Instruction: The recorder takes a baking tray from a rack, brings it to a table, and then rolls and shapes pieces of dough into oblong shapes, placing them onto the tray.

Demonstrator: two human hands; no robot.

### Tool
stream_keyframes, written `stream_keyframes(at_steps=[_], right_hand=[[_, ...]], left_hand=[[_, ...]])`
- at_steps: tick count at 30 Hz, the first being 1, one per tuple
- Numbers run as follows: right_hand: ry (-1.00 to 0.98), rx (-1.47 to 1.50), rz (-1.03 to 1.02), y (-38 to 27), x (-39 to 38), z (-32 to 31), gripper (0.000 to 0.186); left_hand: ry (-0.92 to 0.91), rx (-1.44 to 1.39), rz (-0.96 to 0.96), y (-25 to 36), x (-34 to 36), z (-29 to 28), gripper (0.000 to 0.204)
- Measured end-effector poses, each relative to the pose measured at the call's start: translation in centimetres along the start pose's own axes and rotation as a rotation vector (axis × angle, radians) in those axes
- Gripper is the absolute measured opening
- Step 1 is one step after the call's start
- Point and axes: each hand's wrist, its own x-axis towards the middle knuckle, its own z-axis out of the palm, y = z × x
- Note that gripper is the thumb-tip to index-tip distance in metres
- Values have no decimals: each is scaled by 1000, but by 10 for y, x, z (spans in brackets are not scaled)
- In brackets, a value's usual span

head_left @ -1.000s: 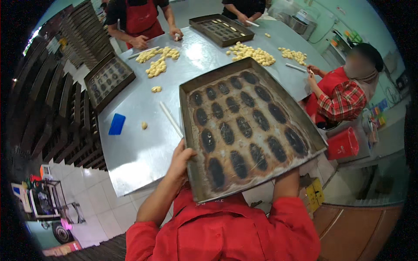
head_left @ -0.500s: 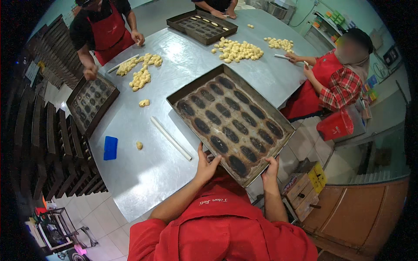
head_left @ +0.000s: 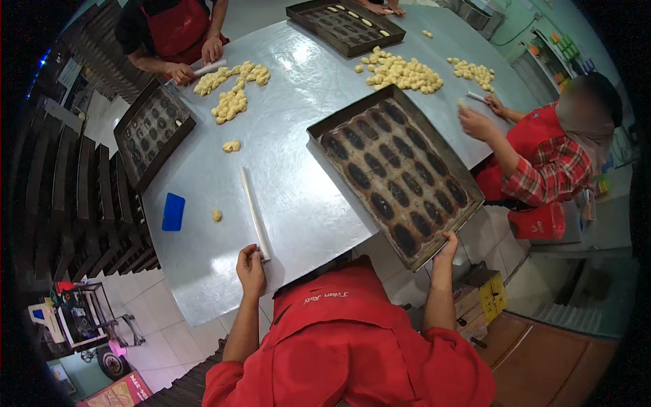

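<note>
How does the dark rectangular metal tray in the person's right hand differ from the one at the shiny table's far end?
The nearer tray holds no dough; the farther tray holds pale dough pieces. The nearer tray, gripped by the right hand, juts out beyond the table; no hand touches the farther tray. Both have raised sides and dark oval marks.

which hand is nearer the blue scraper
Left. The left hand is at the near end of the white rod, right of the blue scraper; the right hand is farther right, holding a tray.
</note>
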Motion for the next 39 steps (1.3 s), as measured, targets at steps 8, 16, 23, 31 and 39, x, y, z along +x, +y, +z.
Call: stream_keyframes(at_steps=[8, 16, 23, 31, 39], right_hand=[[8, -36, -13, -29, 2, 21, 30], [292, -801, -752, -71, 4, 24, 60], [-500, -806, -1127, -36, -136, 176, 38], [-964, -1230, -1271, 120, -167, 252, 46], [-801, -1437, -1359, 117, -145, 240, 40]], left_hand=[[-25, 548, 279, 32, -8, 29, 42], [3, 781, 465, 30, 2, 53, 51], [-216, 643, 482, 45, 15, 87, 52], [116, 986, 639, 35, 109, -20, 49], [111, 754, 397, 24, 116, -57, 37]])
